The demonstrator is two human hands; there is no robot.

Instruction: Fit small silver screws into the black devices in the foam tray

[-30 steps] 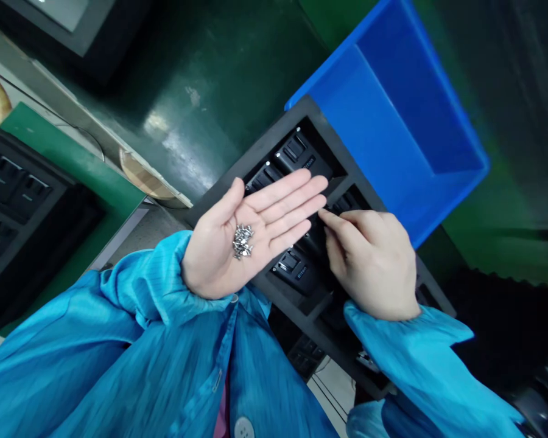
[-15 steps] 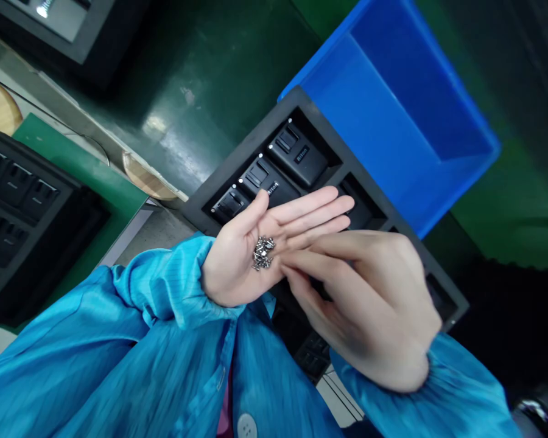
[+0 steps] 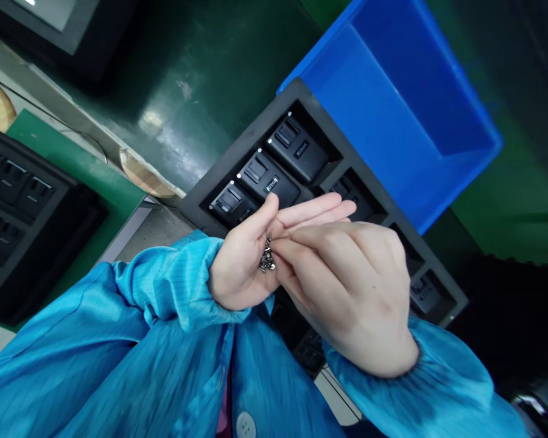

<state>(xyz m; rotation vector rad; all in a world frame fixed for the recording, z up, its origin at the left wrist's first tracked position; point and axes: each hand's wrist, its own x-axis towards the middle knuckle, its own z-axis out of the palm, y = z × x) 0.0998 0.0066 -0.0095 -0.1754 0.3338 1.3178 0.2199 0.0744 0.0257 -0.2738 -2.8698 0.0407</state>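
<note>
My left hand (image 3: pixel 242 264) is palm up, its fingers stretched out, and holds a small heap of silvery screws (image 3: pixel 266 261) in the hollow of the palm. Above that palm, my right hand (image 3: pixel 356 286) has its thumb and fingertips pinched together at the edge of the heap; what is between them is too small to make out. Beneath both hands lies a black foam tray (image 3: pixel 237 146). Black "Riton" cases (image 3: pixel 299 149) sit in its pockets, with bright dots at their upper corners. My hands hide the middle of the tray.
A blue plastic bin (image 3: pixel 393 115) adjoins the tray at the upper right. The green worktop (image 3: pixel 182 91) extends behind. Another black tray of similar parts (image 3: pixel 13 201) stands at the left, and a dark framed object (image 3: pixel 73 42) is at the top left.
My right hand has moved left and slightly up, its pinched fingertips now at the screws. My left hand has shifted slightly right, its palm more cupped.
</note>
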